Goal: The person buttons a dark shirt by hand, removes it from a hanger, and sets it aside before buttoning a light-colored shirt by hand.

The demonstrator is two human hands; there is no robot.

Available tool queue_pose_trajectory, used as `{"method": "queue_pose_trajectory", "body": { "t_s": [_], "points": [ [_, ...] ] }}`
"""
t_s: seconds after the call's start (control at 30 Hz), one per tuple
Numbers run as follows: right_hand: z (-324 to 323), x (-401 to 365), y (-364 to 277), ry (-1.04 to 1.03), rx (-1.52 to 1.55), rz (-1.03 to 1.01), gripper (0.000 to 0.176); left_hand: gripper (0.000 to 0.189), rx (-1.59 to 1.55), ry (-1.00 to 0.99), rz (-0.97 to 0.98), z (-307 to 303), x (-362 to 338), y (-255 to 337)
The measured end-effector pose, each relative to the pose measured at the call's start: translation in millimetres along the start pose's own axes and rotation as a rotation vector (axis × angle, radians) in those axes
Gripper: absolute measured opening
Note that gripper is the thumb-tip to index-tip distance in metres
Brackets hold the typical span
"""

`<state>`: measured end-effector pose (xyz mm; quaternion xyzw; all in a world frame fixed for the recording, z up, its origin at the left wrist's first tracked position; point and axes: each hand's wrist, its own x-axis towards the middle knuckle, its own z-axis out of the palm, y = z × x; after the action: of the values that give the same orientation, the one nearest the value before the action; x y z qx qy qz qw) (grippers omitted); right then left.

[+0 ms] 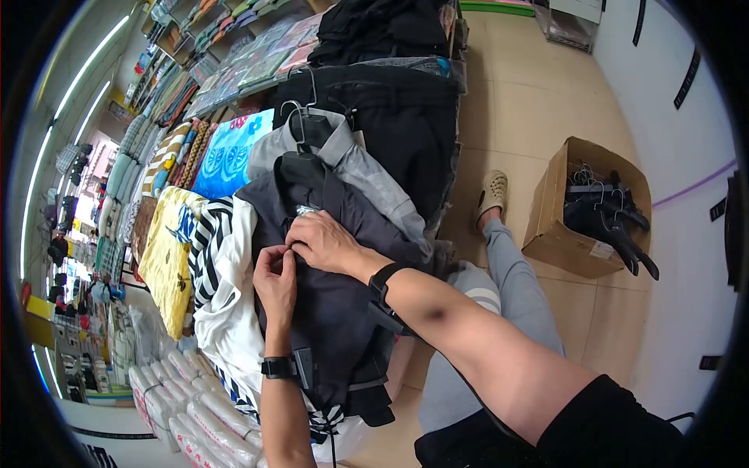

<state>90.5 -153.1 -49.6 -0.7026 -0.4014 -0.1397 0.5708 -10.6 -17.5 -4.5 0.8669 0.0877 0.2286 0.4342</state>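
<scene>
The dark shirt [331, 312] lies with its front up, over other clothes, and its collar points away from the person. A black hanger [300, 168] is inside its collar, with the hook standing out above. The left hand [275, 285] and the right hand [321, 243] meet at the front edge of this shirt, a little below the collar. The grip of each hand is narrow: the thumb and fingers of both hands pinch the cloth at the front edge, and the fingertips are very near to each other. What small part is between the fingertips, I cannot tell.

Just beyond the dark shirt, and partly under it, is the grey shirt [378, 178], also on a hanger. Black trousers [402, 117] lie beyond the grey shirt. On the left side are a white garment [226, 316], a striped cloth [209, 253], a yellow cloth [165, 253] and a blue cloth [234, 156]. On the floor [511, 109] at the right, well apart from the hands, stands an open box [550, 195] with many hangers [597, 207] in it.
</scene>
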Motion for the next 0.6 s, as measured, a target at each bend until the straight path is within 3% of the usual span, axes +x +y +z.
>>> {"method": "queue_pose_trajectory", "body": {
  "t_s": [0.1,0.23,0.33,0.43,0.6],
  "points": [
    [1,1,0,0.005,0.004,0.016,0.008,0.017,0.247,0.050,0.104,4,-7,15],
    [2,2,2,0.024,0.014,0.015,0.008,0.019,0.291,0.046,0.209,-2,-12,7],
    [4,1,2,0.059,0.039,0.005,0.006,0.017,0.367,0.038,0.102,-14,-17,10],
    [0,4,0,0.069,0.044,0.012,0.007,0.015,0.418,0.049,0.168,-26,-23,1],
    [2,4,-1,0.072,0.014,-0.005,0.008,0.017,0.421,0.031,0.058,-36,-33,0]
  ]
}}
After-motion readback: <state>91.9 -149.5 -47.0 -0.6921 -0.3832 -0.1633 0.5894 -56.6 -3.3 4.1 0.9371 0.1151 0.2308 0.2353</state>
